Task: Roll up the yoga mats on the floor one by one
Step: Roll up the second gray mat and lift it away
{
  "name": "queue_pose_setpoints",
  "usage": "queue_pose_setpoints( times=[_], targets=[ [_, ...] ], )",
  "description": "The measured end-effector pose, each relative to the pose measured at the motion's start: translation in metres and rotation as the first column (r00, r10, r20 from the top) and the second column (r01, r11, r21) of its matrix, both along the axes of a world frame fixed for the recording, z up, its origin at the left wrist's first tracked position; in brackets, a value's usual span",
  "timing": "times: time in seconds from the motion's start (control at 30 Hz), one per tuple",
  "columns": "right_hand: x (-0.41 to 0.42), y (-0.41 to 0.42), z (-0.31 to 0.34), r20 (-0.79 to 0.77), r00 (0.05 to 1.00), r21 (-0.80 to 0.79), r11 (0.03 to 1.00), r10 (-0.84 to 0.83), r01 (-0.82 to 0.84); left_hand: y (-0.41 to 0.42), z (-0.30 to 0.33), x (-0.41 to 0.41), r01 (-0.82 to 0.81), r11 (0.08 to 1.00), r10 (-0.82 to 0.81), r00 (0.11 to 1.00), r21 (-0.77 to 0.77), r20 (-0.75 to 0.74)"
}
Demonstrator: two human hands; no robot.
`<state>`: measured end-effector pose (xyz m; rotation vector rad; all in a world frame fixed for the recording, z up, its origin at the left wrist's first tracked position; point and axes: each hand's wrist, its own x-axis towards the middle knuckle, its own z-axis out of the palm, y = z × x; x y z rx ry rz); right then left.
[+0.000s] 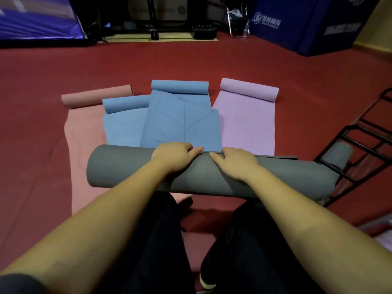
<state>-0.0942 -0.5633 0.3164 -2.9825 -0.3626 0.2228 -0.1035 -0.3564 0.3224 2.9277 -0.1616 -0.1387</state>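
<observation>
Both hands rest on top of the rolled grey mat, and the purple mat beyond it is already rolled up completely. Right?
Not quite. In the head view the left hand and right hand do rest on the grey mat, but the purple mat is rolled only at its far end; the rest lies flat.

Both forearms are bare all the way up, with just a bit of dark sleeve [19, 283] peeking in at the bottom left corner. Left hand [172, 154] and right hand [237, 164] have no gloves, rings or watch. Dark trousers [157, 240] on the legs, plus a shoe [206, 282] with a pale yellowish sole edge.
</observation>
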Motion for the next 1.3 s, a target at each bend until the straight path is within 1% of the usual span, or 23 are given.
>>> queue_pose_setpoints(
  times=[0.07, 0.1, 0.17, 0.23, 0.27, 0.3, 0.33, 0.37, 0.4, 0.43, 0.47, 0.5, 0.57, 0.63, 0.7, 0.8, 0.87, 0.97, 1.03, 1.13, 1.17, 1.23, 1.3],
  targets=[
    [0.004, 0.001, -0.003, 0.013, 1.000, -0.009, 1.000, -0.029, 0.029, -0.003, -0.006, 0.000, -0.029, 0.999, 0.031, 0.981, -0.017, 0.194],
    [0.007, -0.001, -0.003, -0.002, 0.999, -0.004, 0.999, -0.037, 0.037, -0.005, -0.010, -0.002, -0.045, 0.996, 0.068, 0.940, -0.077, 0.334],
    [0.014, -0.004, -0.003, -0.028, 0.999, -0.001, 0.999, -0.037, 0.037, -0.010, -0.019, -0.021, -0.018, 0.957, 0.169, 0.847, -0.291, 0.505],
    [0.019, -0.006, -0.004, -0.047, 0.999, -0.007, 1.000, -0.023, 0.023, -0.023, -0.038, -0.054, 0.078, 0.878, 0.212, 0.820, -0.472, 0.531],
    [0.022, -0.005, -0.004, -0.056, 0.998, -0.009, 1.000, -0.016, 0.016, -0.032, -0.052, -0.072, 0.082, 0.832, 0.223, 0.856, -0.549, 0.467],
    [0.024, -0.004, -0.005, -0.065, 0.998, -0.010, 1.000, -0.011, 0.010, -0.042, -0.063, -0.091, 0.008, 0.754, 0.260, 0.915, -0.656, 0.310],
    [0.027, -0.003, -0.005, -0.078, 0.997, -0.012, 1.000, -0.005, 0.004, -0.052, -0.070, -0.104, -0.149, 0.608, 0.307, 0.950, -0.780, 0.058],
    [0.029, -0.002, -0.005, -0.095, 0.995, -0.012, 1.000, 0.001, -0.003, -0.058, -0.077, -0.109, -0.390, 0.375, 0.342, 0.901, -0.841, -0.266],
    [0.031, -0.001, -0.005, -0.112, 0.994, -0.011, 1.000, 0.005, -0.007, -0.061, -0.084, -0.108, -0.629, 0.082, 0.298, 0.756, -0.773, -0.583],
    [0.032, 0.001, -0.004, -0.123, 0.992, -0.008, 1.000, 0.008, -0.009, -0.061, -0.088, -0.105, -0.761, -0.191, 0.179, 0.594, -0.620, -0.784],
    [0.034, 0.002, -0.004, -0.128, 0.992, -0.007, 1.000, 0.011, -0.012, -0.059, -0.092, -0.101, -0.769, -0.409, 0.082, 0.505, -0.491, -0.859],
    [0.034, 0.003, -0.004, -0.125, 0.992, -0.006, 1.000, 0.013, -0.014, -0.058, -0.095, -0.096, -0.711, -0.558, 0.058, 0.481, -0.428, -0.875],
    [0.034, 0.005, -0.004, -0.103, 0.995, -0.009, 1.000, 0.009, -0.010, -0.059, -0.093, -0.085, -0.543, -0.718, 0.102, 0.536, -0.435, -0.838],
    [0.031, 0.006, -0.005, -0.056, 0.998, -0.002, 1.000, -0.005, 0.005, -0.064, -0.086, -0.077, -0.424, -0.813, 0.081, 0.597, -0.399, -0.798],
    [0.028, 0.004, -0.006, -0.010, 1.000, 0.015, 1.000, -0.025, 0.026, -0.069, -0.073, -0.070, -0.374, -0.851, 0.055, 0.633, -0.368, -0.772],
    [0.030, -0.005, 0.004, 0.019, 0.997, 0.092, 0.993, -0.076, 0.074, -0.069, -0.054, -0.053, -0.357, -0.831, 0.084, 0.676, -0.426, -0.732],
    [0.035, -0.012, 0.019, 0.030, 0.992, 0.189, 0.975, -0.124, 0.117, -0.066, -0.031, -0.035, -0.338, -0.805, 0.115, 0.717, -0.487, -0.688],
    [0.040, -0.011, 0.036, 0.067, 0.982, 0.408, 0.903, -0.177, 0.135, -0.057, 0.012, -0.008, -0.315, -0.705, 0.214, 0.759, -0.635, -0.615],
    [0.038, -0.003, 0.044, 0.079, 0.977, 0.564, 0.817, -0.198, 0.120, -0.048, 0.038, 0.004, -0.306, -0.620, 0.288, 0.768, -0.723, -0.572],
    [0.029, 0.015, 0.041, -0.006, 0.970, 0.749, 0.642, -0.243, 0.165, -0.050, 0.057, 0.003, -0.305, -0.512, 0.349, 0.780, -0.803, -0.520],
    [0.024, 0.020, 0.036, -0.049, 0.962, 0.811, 0.551, -0.268, 0.194, -0.053, 0.056, 0.003, -0.304, -0.492, 0.342, 0.794, -0.816, -0.503],
    [0.009, 0.029, 0.025, -0.206, 0.928, 0.902, 0.308, -0.309, 0.303, -0.059, 0.049, 0.000, -0.284, -0.492, 0.309, 0.827, -0.823, -0.470],
    [0.001, 0.033, 0.001, -0.337, 0.888, 0.888, 0.207, -0.312, 0.410, -0.059, 0.040, -0.004, -0.290, -0.476, 0.293, 0.838, -0.830, -0.461]
  ],
)
